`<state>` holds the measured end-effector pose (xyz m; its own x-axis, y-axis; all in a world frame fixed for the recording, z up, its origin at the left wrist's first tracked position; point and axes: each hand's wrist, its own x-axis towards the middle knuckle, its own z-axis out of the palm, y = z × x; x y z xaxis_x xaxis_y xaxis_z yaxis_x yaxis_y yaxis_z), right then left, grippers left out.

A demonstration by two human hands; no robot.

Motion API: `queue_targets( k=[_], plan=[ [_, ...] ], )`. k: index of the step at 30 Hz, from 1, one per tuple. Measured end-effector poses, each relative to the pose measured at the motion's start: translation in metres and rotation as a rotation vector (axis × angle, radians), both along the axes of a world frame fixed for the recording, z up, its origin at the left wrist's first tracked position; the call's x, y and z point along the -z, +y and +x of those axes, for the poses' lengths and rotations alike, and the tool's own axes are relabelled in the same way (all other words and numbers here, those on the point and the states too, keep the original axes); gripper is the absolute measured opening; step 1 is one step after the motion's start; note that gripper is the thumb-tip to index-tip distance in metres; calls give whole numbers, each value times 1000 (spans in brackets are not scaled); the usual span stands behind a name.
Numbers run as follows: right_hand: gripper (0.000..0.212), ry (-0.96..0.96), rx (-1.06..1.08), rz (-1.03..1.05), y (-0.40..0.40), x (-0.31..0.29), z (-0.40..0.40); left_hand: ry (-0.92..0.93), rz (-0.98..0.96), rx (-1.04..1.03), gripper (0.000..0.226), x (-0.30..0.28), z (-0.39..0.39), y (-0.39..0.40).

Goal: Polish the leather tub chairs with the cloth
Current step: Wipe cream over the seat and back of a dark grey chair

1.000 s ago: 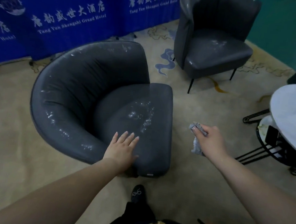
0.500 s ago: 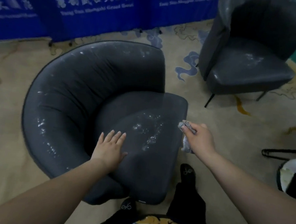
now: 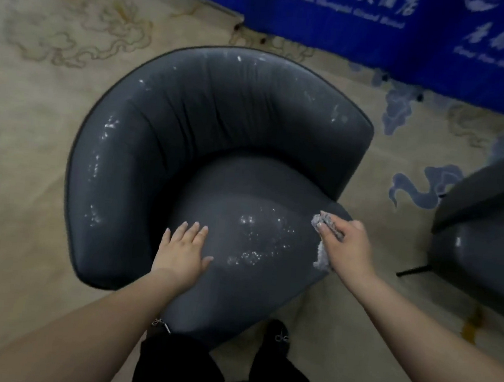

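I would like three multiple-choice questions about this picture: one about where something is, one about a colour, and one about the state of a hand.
1. Where is the left hand?
A. flat on the seat of the near chair
B. on the carpet
C. on the banner

2. What colour is the banner behind the chair?
A. red
B. blue
C. white

3. What is the right hand doing?
A. hanging free
B. gripping the cloth
C. pressing flat on the backrest

Answers:
1 A, the straight fingers lie on the dark seat cushion.
2 B, the banner is blue with white lettering.
3 B, the fingers are curled round the grey cloth at the seat's right edge.
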<state>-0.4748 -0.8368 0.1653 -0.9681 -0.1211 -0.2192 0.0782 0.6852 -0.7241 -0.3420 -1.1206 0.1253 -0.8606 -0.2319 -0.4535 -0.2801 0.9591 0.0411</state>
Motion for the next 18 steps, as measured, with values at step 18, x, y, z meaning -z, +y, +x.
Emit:
queue_targets(
  k=[18],
  plan=[
    [53,39,-126,-70,-22,79,-9,25,55,-187,79,67,8,16]
  ],
)
